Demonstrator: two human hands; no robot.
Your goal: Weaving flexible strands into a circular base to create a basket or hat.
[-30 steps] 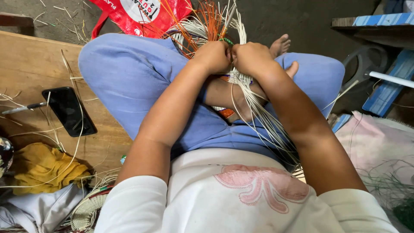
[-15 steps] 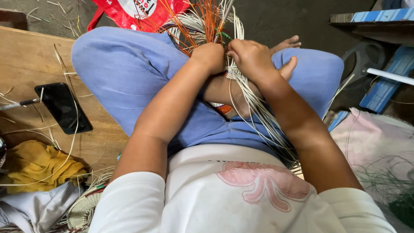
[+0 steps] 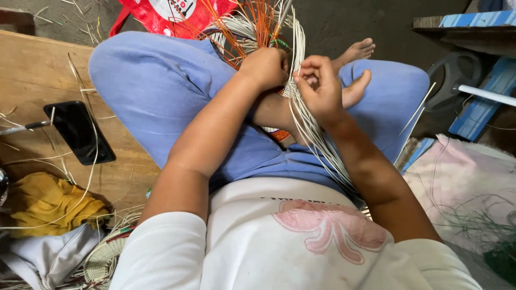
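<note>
Strands: bundle of thin white and orange weaving strips (image 3: 301,115), white ones trailing down across the lap, orange ones fanning upward beyond both hands.
Left hand (image 3: 267,67): fisted on the strips where they gather.
Right hand (image 3: 321,88): fingers curled, pinching white strips just beside the left.
Room: blue-trousered knees hem both sides; black phone (image 3: 78,131) on wooden board (image 3: 32,80) lies well left.
</note>
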